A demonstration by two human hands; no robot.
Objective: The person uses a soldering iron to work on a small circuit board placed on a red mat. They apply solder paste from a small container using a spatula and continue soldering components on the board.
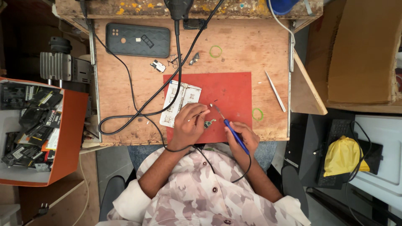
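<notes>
My right hand (243, 136) grips a blue-handled soldering iron (233, 133), its tip pointing up-left over a red mat (228, 90). A small green circuit board (209, 123) lies on the mat just below that tip. My left hand (188, 125) pinches thin dark tweezers (200, 114) right beside the board. A white card (181, 100) with small parts lies under and behind my left hand.
A dark phone (137, 39) lies face down at the back left of the wooden desk (247, 46), with small parts (158, 65) near it. Metal tweezers (275, 91) lie at right. Black cables (134, 104) loop across the desk. An orange box (69, 125) of parts stands at left.
</notes>
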